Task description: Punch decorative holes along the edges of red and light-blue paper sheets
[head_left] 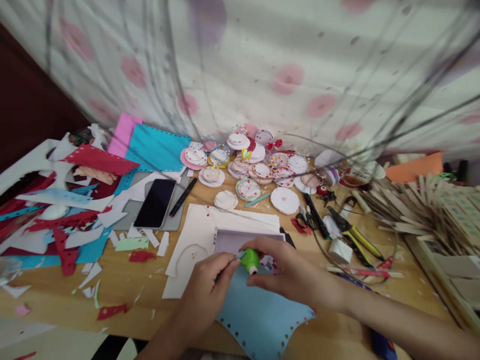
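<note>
My right hand [279,267] is curled round a small green paper punch [250,260] with a pale end, fingers on its far side and thumb nearer me. My left hand [210,285] is closed in a pinch at the punch's left side, on a small blue-grey paper piece [240,255]; its far end is hidden. Below both hands lies a light blue sheet [262,310] with round holes along its edges. Behind them sits a shallow lilac tray [247,235], and coloured dots [268,262] show partly behind my right fingers. White paper [187,245] lies underneath.
Paper scraps [86,215] heap at the left beside a phone [155,202] and a black pen [183,196]. Decorated paper discs [258,165] crowd the back. Scissors [306,219], yellow-black pliers [354,235] and wooden sticks [416,210] lie to the right.
</note>
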Motion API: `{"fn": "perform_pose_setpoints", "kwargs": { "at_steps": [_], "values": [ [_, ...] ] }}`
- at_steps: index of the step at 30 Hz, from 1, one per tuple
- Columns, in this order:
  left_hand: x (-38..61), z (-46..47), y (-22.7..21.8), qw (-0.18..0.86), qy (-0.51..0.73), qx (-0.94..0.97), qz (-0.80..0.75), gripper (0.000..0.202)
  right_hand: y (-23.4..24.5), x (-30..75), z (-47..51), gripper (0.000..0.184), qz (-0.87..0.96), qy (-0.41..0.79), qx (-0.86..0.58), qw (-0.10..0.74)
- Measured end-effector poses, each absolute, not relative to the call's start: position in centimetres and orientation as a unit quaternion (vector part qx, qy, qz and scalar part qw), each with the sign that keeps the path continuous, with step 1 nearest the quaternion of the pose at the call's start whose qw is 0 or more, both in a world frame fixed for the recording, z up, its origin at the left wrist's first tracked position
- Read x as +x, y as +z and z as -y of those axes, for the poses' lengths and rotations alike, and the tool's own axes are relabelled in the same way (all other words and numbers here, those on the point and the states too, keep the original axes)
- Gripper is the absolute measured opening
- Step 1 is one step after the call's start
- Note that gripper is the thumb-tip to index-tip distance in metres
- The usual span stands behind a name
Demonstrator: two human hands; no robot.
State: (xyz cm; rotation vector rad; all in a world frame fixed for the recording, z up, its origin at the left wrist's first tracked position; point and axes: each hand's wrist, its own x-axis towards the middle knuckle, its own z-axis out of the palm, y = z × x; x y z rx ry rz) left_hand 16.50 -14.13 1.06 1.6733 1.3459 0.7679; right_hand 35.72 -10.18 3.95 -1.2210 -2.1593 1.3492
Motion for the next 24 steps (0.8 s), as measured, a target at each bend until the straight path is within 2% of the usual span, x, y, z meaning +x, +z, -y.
{"fn": "perform_pose_setpoints", "kwargs": {
  "at_steps": [5, 12, 22, 24],
  "values": [
    [16.6, 14.2, 1.4, 0.412, 0.298, 0.675, -0.534, 0.026, 4.1, 35.4, 9.5, 0.029, 0.726, 0.502, -0.453, 0.126],
    [16.9, 14.1, 1.4, 0.403, 0.261, 0.7, -0.529, 0.029, 3.8, 35.8, 8.0, 0.035, 0.64, 0.614, -0.456, 0.075],
    [17.3, 13.6, 1.6, 0.376, 0.229, 0.723, -0.533, 0.034, 4.4, 36.2, 7.8, 0.026, 0.668, 0.57, -0.468, 0.099],
    [17.0, 13.6, 1.9, 0.377, 0.219, 0.72, -0.539, 0.03, 4.4, 36.3, 8.0, 0.024, 0.679, 0.557, -0.47, 0.092]
  ]
}}
